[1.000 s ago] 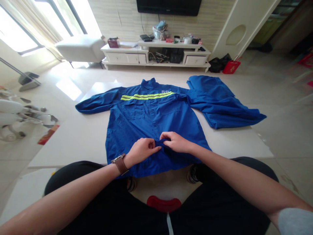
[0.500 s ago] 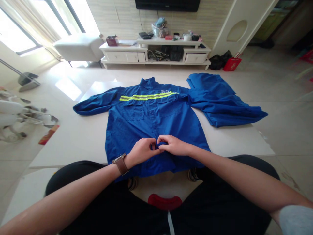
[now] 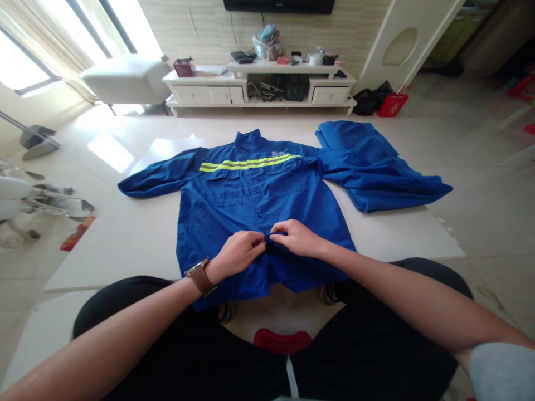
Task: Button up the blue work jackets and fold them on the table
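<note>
A blue work jacket [image 3: 217,223] with a yellow and grey reflective stripe lies front up on the white table [image 3: 125,234], collar away from me. My left hand [image 3: 242,250], with a brown-strapped watch on the wrist, pinches the jacket's front edge low on the placket. Close beside it, my right hand [image 3: 298,239] grips the opposite front edge between thumb and fingers. Fabric is slightly lifted between them, and the hem parts below. Buttons show higher up the placket; any button at my fingertips is hidden.
Folded blue cloth [image 3: 355,136] lies at the table's far right, partly under the jacket's sleeve. Beyond stands a white TV cabinet [image 3: 200,94] with assorted items on it. A grey bench [image 3: 125,81] is at the back left. A red object [image 3: 282,341] sits between my legs.
My left hand's fingers have closed onto the jacket edge. The hands are slightly farther apart, and the lower front edges now part at the hem. The whole view has shifted a little.
</note>
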The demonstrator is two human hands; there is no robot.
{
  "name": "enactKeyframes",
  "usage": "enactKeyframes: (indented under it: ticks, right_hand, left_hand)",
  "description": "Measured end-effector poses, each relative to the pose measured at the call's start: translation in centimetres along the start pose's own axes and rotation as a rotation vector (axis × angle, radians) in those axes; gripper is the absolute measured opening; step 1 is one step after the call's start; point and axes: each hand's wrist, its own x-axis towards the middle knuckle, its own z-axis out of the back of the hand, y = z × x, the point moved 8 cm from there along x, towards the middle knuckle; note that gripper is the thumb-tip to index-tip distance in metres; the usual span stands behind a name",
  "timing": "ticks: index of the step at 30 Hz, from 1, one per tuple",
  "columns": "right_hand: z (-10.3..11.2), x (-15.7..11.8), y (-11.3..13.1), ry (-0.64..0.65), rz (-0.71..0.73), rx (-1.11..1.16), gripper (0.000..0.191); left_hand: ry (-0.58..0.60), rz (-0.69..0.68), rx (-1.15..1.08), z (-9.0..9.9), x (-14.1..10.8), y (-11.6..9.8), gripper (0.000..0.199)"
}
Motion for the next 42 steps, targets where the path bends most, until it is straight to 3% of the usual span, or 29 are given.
enactKeyframes:
  ticks: [9, 16, 24, 29, 33, 42]
  right_hand:
    - [-0.4, 0.3, -0.6, 0.079, -0.038, 0.095, 0.012]
    - [0.1, 0.1, -0.3, -0.025, -0.025, -0.011, 0.016]
    - [-1.1, 0.4, -1.6, 0.060, -0.020, 0.070, 0.017]
    - [-0.5, 0.1, -1.2, 0.001, -0.001, -0.024, 0.017]
    - [-0.5, 0.0, -1.4, 0.037, -0.019, -0.097, 0.016]
    - [-0.3, -1.0, -1.0, 0.008, -0.103, -0.448, 0.017]
  left_hand:
    - [0.043, 0.000, -0.087, -0.3, -0.2, 0.1, 0.031]
    - [0.041, -0.177, -0.043, 0.1, -0.2, -1.7, 0.029]
    - [0.052, -0.255, -0.077, -0.9, -0.5, -2.0, 0.030]
    - [0.068, -0.284, -0.016, -1.1, -0.7, -2.0, 0.033]
    - [0.088, -0.300, 0.020, -1.4, -0.8, -2.1, 0.034]
    - [0.140, -0.320, 0.050, -2.3, -0.9, -2.0, 0.035]
